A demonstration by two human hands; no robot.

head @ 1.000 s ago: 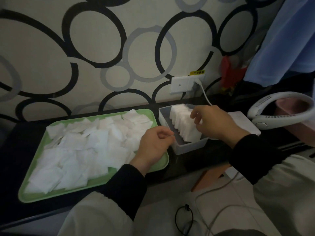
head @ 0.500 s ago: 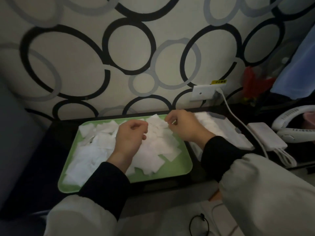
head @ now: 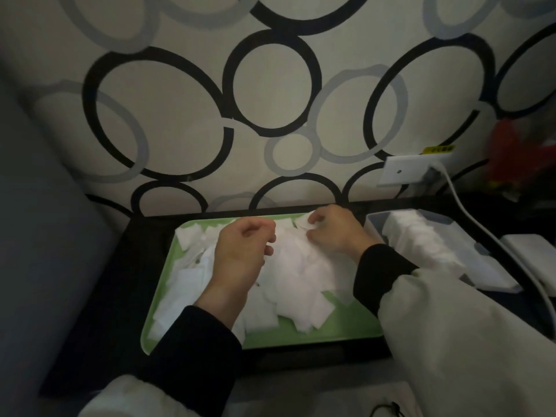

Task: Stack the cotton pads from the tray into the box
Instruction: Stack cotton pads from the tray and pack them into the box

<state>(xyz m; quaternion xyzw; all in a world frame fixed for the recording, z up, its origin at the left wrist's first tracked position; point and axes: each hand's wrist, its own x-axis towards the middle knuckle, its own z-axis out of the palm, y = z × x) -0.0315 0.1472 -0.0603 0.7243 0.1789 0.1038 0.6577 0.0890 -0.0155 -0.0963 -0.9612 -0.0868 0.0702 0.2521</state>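
Observation:
A green tray [head: 337, 331] on the dark shelf holds a loose heap of several white square cotton pads [head: 298, 284]. My left hand [head: 240, 254] hovers over the middle of the heap with its fingers curled, and nothing shows in them. My right hand [head: 334, 231] is at the tray's far right corner, its fingertips pinching a pad at the top of the heap. To the right stands the clear box [head: 376, 219] with a row of pads [head: 421, 242] standing in it.
A white wall socket [head: 403, 171] with a cable [head: 487, 236] running down sits behind the box. A white flat device [head: 535, 254] lies right of the box. The patterned wall is right behind the tray. A dark cord [head: 388, 410] lies on the floor below.
My right hand left the box and came over to the tray's far right corner. My left hand slid up over the heap. The view swung left and down.

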